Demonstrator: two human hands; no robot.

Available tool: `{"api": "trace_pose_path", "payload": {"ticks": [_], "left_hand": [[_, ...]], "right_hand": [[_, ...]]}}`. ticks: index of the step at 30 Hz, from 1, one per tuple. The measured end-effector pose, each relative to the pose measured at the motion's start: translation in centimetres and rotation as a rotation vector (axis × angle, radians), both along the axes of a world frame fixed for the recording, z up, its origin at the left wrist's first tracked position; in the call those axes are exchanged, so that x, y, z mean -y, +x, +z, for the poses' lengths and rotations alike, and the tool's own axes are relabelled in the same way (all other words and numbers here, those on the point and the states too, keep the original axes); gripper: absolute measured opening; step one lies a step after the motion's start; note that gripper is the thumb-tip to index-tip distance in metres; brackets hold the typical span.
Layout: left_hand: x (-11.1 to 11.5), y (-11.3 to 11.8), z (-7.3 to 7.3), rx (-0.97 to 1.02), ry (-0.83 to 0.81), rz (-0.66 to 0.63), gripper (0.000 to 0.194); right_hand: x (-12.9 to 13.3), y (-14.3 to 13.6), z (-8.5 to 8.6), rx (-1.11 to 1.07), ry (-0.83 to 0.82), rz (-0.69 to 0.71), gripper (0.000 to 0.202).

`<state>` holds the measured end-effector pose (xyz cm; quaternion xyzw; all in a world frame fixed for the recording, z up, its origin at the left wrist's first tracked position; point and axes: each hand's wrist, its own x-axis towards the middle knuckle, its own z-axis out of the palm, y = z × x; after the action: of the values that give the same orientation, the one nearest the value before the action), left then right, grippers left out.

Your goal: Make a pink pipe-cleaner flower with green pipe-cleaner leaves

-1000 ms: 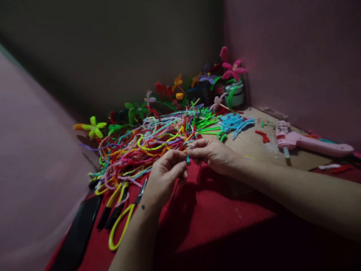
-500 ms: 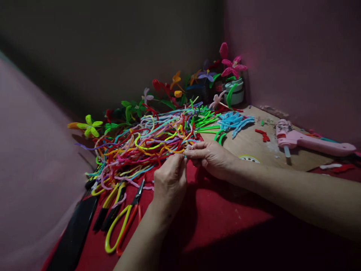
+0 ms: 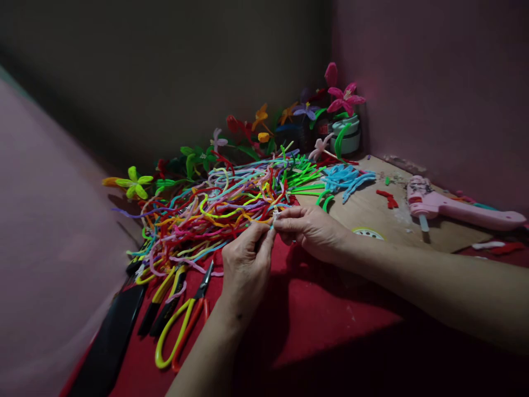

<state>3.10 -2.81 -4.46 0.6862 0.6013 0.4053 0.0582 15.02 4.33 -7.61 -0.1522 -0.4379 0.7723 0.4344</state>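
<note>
Both hands meet near the middle of the view, at the front edge of a heap of coloured fuzzy stems. A small whitish piece shows between the fingertips, too small to make out fully. My right hand pinches it from the right. From the left, my left hand closes thumb and fingers just below the piece, touching the right fingertips; a bit of light blue shows there, and what this hand grips is hard to tell.
Scissors and black-and-yellow pliers lie left on the red cloth. On the right, a pink glue gun rests on a board. Fuzzy flowers and a pale green container stand behind.
My left hand has turned slightly, and its thumb now shows more clearly. The whitish piece sits more upright between the fingertips. The whole view has shifted a little.
</note>
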Motion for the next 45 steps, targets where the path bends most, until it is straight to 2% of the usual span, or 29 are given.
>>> {"api": "trace_pose_path", "payload": {"ticks": [13,22,24,26,30,33,35,38,42,45], "left_hand": [[0.0,0.2,-0.3,-0.068,0.023,-0.024,0.017],[0.0,0.1,-0.2,-0.024,-0.010,-0.028,0.015],[-0.2,0.0,0.0,0.094,-0.071,-0.019,0.015],[-0.3,-0.2,0.2,0.310,-0.173,-0.034,0.016],[-0.6,-0.4,0.7,0.773,-0.359,-0.123,0.019],[-0.8,-0.7,0.9,0.939,-0.420,-0.178,0.016],[-1.0,-1.1,0.9,1.007,-0.455,-0.207,0.014],[-1.3,-1.6,0.7,1.109,-0.497,-0.235,0.012],[-1.5,-1.7,0.5,1.171,-0.548,-0.273,0.012],[-1.4,-1.7,0.5,1.174,-0.528,-0.275,0.013]], "right_hand": [[0.6,-0.1,0.3,-0.010,0.027,-0.073,0.012],[0.4,0.1,0.1,0.010,0.026,-0.036,0.012],[0.2,0.2,0.4,0.024,0.039,-0.010,0.014],[0.0,0.4,1.0,0.064,0.055,-0.023,0.016],[-0.5,1.7,2.8,0.232,0.092,-0.228,0.021],[-0.5,3.8,3.9,0.427,0.266,-0.358,0.015],[-0.1,5.7,4.1,0.643,0.480,-0.436,0.013],[1.0,8.4,3.5,0.968,0.789,-0.529,0.017],[2.4,10.7,1.8,1.293,1.018,-0.534,0.019],[3.0,11.5,0.5,1.411,1.157,-0.455,0.028]]}}
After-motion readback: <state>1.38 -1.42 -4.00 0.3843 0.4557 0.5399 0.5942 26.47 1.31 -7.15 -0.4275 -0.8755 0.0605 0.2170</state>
